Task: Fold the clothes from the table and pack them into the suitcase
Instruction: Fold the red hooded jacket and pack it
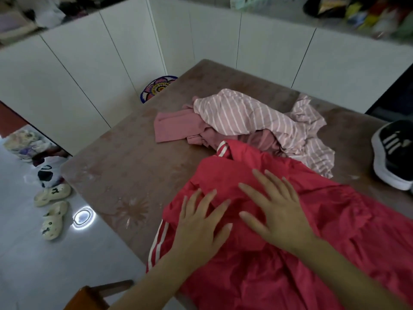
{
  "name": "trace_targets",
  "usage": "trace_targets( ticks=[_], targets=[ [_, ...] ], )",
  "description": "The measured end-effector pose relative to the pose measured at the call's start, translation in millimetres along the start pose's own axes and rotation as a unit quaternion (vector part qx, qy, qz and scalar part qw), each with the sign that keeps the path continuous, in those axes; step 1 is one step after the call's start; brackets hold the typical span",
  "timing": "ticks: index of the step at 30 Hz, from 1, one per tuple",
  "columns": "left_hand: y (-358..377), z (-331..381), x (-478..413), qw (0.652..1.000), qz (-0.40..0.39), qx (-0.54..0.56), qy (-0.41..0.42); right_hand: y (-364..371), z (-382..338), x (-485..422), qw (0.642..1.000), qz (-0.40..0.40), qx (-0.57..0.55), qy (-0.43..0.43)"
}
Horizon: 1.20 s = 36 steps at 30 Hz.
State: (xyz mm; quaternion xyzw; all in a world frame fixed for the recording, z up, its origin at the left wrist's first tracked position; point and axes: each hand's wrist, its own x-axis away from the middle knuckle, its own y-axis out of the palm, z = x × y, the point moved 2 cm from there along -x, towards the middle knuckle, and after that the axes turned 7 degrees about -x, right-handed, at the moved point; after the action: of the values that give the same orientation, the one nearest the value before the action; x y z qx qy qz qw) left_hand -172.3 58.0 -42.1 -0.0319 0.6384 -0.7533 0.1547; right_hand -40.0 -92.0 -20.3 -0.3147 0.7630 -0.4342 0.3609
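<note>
A red garment point(335, 231) with white side stripes lies spread on the brown table point(125, 171) in front of me. My left hand point(201, 224) presses flat on its left part, fingers spread and straight. My right hand point(274, 209) lies flat on the cloth just to the right, fingers also spread. Behind the red garment sits a crumpled pink-and-white striped garment point(250, 115). A plain pink garment point(176, 126) lies partly under it, to its left. No suitcase is in view.
A black sneaker point(393, 153) with white stripes rests at the table's right edge. White cabinet doors point(93, 70) stand behind the table. On the floor at left are cream clogs point(53, 206) and a bag. A wooden chair corner point(93, 296) shows at the bottom.
</note>
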Motion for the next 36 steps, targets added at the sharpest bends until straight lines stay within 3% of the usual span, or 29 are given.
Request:
trace_targets(
  ticks=[4,8,19,25,29,33,36],
  targets=[
    [48,-5,-6,0.975,-0.19,-0.114,-0.02,46,29,9,0.981,-0.166,0.104,0.008],
    [74,-6,0,0.965,-0.226,-0.132,-0.019,80,53,31,0.961,-0.243,0.121,0.046],
    [95,-9,1,0.963,-0.241,-0.123,-0.016,92,56,32,0.967,-0.226,0.091,0.074],
    [59,-21,-25,0.975,-0.206,-0.084,0.005,87,44,29,0.957,-0.243,0.106,0.118],
    [22,-55,-74,0.994,-0.104,0.022,-0.014,79,0,34,0.967,-0.178,0.057,0.175],
    [-2,-69,-128,0.995,-0.074,0.057,0.016,81,-63,45,0.985,-0.098,0.005,0.142],
    [-7,-66,-166,0.991,-0.087,0.086,0.056,91,-104,44,0.989,-0.1,0.002,0.106]
  ],
)
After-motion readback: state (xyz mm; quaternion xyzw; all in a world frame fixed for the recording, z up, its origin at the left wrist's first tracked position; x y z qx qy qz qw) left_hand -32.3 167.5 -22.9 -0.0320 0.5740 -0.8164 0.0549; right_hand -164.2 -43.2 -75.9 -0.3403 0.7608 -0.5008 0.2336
